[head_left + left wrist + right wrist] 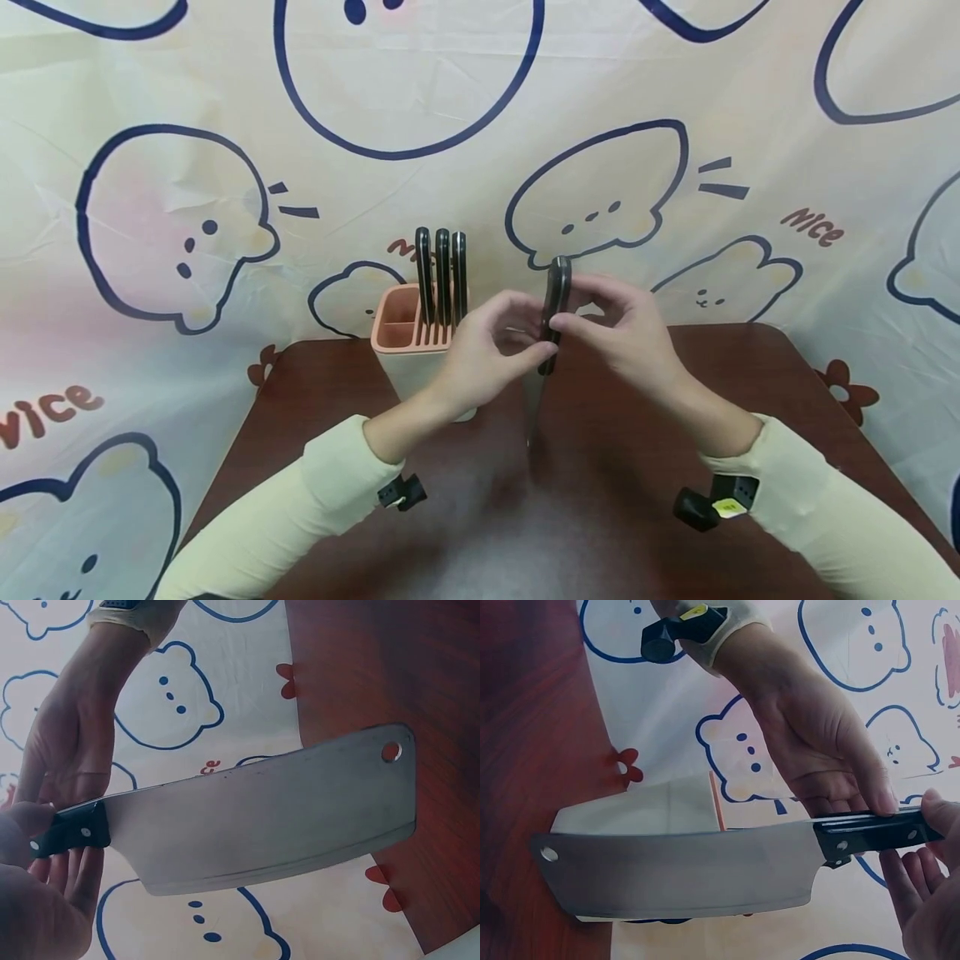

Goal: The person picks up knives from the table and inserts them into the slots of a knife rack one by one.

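Observation:
Between both hands a cleaver (557, 292) hangs upright, its black riveted handle up and its blade (262, 817) pointing down. My left hand (483, 350) pinches the lower handle between thumb and fingers. Higher on the same handle, my right hand (626, 333) holds it with thumb and fingertips. Seen broadside in the right wrist view, the wide metal blade (682, 874) has a hole near its far end corner. Left of the hands stands a white knife holder (397, 358) with an orange top, partly hidden by my left hand.
Several black-handled knives (443, 275) stand in the holder's slots, beside its open orange compartments. The reddish-brown table (637, 533) backs onto a cartoon-printed cloth (450, 192). A small black device sits on each sleeve cuff.

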Motion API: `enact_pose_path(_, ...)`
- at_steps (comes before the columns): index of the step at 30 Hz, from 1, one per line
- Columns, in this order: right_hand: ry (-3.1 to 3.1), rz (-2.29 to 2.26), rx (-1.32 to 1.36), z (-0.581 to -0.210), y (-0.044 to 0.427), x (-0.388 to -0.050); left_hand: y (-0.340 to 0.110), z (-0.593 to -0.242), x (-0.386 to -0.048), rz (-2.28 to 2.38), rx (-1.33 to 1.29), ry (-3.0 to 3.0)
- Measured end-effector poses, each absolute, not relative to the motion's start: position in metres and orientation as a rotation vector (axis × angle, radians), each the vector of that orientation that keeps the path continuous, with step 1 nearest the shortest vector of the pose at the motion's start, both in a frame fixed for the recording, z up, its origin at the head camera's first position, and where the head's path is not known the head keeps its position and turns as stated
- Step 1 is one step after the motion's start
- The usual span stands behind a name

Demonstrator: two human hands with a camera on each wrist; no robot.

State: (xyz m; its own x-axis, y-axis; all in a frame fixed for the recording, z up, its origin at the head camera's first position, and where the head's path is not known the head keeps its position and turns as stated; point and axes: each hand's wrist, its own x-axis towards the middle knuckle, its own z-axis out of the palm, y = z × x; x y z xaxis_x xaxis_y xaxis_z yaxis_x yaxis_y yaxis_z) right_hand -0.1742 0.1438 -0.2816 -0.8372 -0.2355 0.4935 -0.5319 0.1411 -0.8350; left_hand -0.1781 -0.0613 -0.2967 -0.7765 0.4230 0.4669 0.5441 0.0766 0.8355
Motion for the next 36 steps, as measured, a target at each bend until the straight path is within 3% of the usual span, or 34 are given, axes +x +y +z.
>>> enact_pose_path(14,-2.266,1.842,0.756,-0.286,0.133,-0.183,-0.087,-0.283,-0.168,-1.77,-0.964,-2.236)
enact_pose_path(36,-2.449,1.993,0.647,-0.342,0.083,-0.217,-0.16,-0.221,-0.163,-1.793,-0.693,-2.137)
